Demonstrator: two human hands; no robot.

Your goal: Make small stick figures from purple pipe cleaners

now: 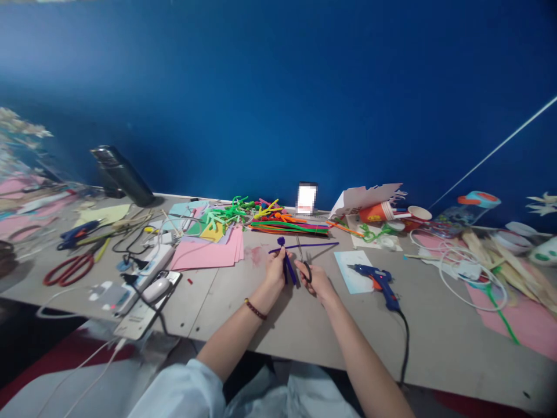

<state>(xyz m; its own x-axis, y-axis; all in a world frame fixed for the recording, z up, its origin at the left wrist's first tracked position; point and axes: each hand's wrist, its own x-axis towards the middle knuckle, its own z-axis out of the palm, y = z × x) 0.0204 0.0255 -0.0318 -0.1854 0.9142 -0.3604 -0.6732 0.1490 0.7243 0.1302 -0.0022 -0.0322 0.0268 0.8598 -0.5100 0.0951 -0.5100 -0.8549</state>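
Observation:
My left hand [275, 270] is closed around a purple pipe-cleaner figure [285, 255] with a small round top and thin arms stretching right across the table. My right hand [317, 280] grips small black-handled scissors [304, 262], their blades pointing up toward the purple strands. Both hands rest over the grey table [243, 302] near its middle. A beaded bracelet [255, 309] sits on my left wrist.
A blue glue gun [378, 282] lies right of my hands on a pale card. Behind are a pile of coloured pipe cleaners [278, 222], pink paper sheets [209, 253], paper cups [383, 212]. Red scissors [72, 268], a power strip [143, 273] and cables lie left; wooden sticks [500, 255] right.

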